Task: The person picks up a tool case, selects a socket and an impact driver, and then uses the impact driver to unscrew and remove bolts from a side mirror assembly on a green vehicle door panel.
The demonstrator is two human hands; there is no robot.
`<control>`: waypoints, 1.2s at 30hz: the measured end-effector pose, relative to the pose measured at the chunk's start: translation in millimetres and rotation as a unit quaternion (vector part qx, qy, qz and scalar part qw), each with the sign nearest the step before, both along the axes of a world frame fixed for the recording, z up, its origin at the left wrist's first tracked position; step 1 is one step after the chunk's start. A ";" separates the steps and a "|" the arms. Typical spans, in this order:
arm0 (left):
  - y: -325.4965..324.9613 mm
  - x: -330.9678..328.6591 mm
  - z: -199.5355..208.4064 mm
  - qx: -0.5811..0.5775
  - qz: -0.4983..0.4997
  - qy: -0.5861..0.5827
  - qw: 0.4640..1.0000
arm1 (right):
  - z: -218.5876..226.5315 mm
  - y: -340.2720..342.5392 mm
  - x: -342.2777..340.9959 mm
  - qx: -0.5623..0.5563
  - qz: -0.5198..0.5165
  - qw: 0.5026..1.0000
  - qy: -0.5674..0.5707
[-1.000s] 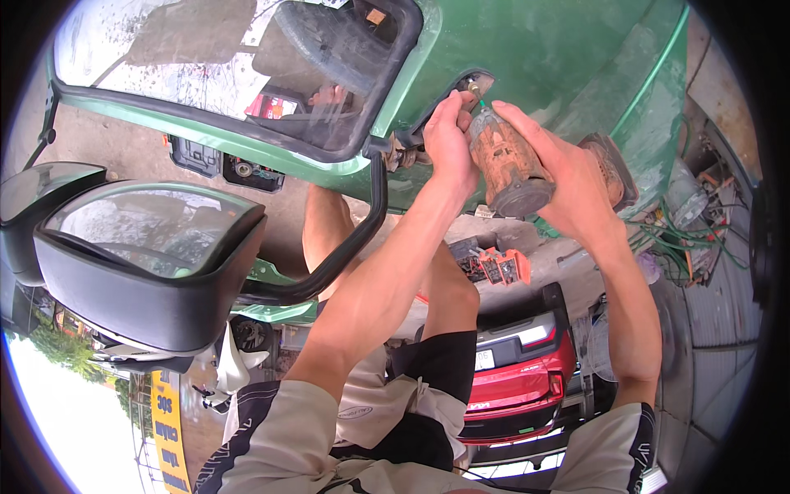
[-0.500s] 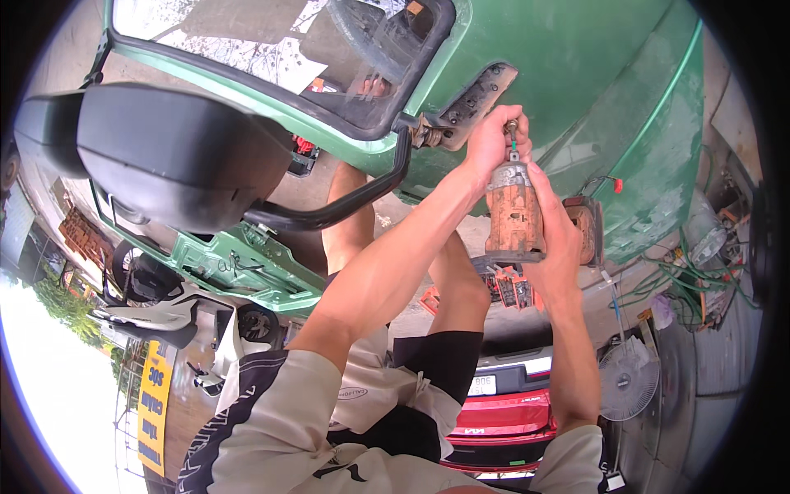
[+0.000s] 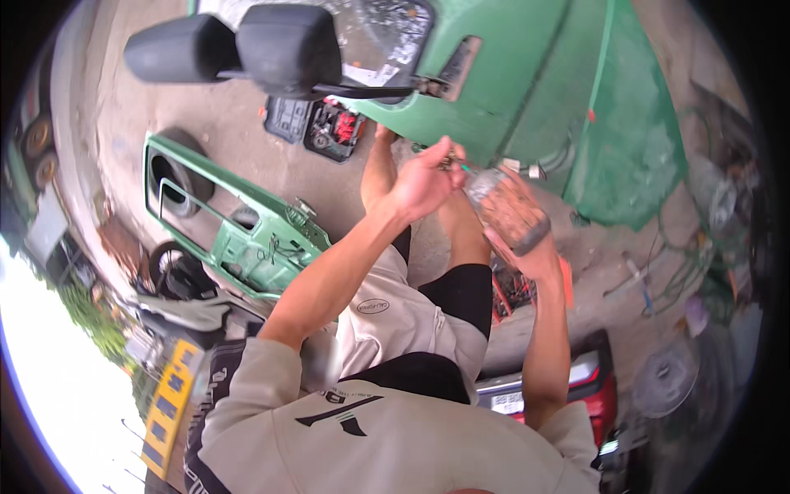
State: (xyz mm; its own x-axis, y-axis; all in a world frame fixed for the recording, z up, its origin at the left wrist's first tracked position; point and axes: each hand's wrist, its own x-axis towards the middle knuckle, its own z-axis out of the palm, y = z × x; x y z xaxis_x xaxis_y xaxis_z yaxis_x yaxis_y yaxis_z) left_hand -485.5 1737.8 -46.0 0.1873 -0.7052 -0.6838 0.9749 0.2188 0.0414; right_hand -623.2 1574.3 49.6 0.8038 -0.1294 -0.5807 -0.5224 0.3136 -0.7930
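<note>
My right hand (image 3: 539, 253) is wrapped round a worn orange and grey cordless power driver (image 3: 508, 212), which tilts with its nose up and to the left. At that nose, a slim bit with a green band (image 3: 466, 168) points toward my left hand (image 3: 428, 181). The left fingers are pinched on a small metallic piece (image 3: 450, 159), too blurred to name. Beyond both hands stands a green vehicle body (image 3: 527, 74). A dark mirror bracket plate (image 3: 459, 70) is fixed to it, above and apart from my hands.
Two black mirrors (image 3: 290, 51) on an arm jut out at upper left. An open toolbox (image 3: 336, 130) lies on the ground beside a detached green door (image 3: 247, 235) and a tire (image 3: 183, 181). At right are green hoses (image 3: 699, 255) and a fan (image 3: 665, 383). A red car (image 3: 605, 387) is behind.
Both hands and the driver have moved down and away from the mirror bracket. The driver has tilted leftward. My view has shifted back, showing more ground and the toolbox.
</note>
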 end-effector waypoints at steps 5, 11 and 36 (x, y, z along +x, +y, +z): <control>73.8 11.6 88.4 0.032 0.006 -0.014 0.999 | 50.9 51.4 -5.5 -0.105 0.018 0.993 -0.048; 95.5 12.9 157.2 0.226 -0.097 -0.070 0.967 | 97.7 116.9 -54.5 -0.142 -0.047 0.981 -0.124; 111.7 -133.4 434.7 0.019 0.084 -0.299 0.950 | 235.0 142.2 -140.6 0.264 -0.106 0.907 -0.311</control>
